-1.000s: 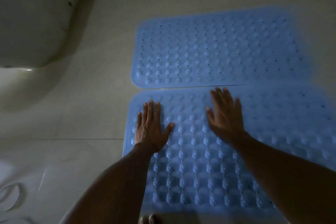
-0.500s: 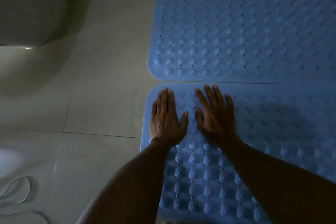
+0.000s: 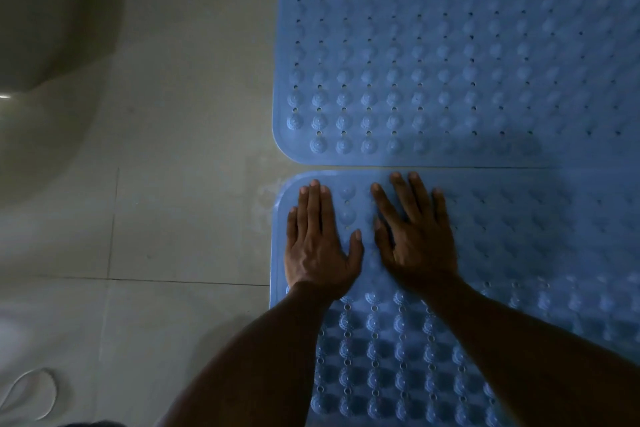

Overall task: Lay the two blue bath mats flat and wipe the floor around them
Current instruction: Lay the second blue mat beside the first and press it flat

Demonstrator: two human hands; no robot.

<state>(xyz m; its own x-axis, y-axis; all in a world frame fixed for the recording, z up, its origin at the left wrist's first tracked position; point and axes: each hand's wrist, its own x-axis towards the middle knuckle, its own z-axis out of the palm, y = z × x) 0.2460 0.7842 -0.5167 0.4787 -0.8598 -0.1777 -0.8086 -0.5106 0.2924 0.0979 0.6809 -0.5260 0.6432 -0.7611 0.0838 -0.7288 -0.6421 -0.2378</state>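
Presently: left hand (image 3: 320, 246) and right hand (image 3: 417, 243), fingers straight and flat, pressing the near mat (image 3: 398, 340) at its far-left corner; far mat (image 3: 450, 55) just beyond, long axis left-right; left hand nearer the bare floor (image 3: 180, 184).

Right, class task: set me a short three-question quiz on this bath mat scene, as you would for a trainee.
1. True or false: the left hand and the right hand both lie flat on the near mat.
2. The left hand is by which part of that mat? A its far-left corner; B its middle; C its right end.
3. Which hand has its fingers spread wider?
Key: 1 true; 2 A; 3 the right hand.
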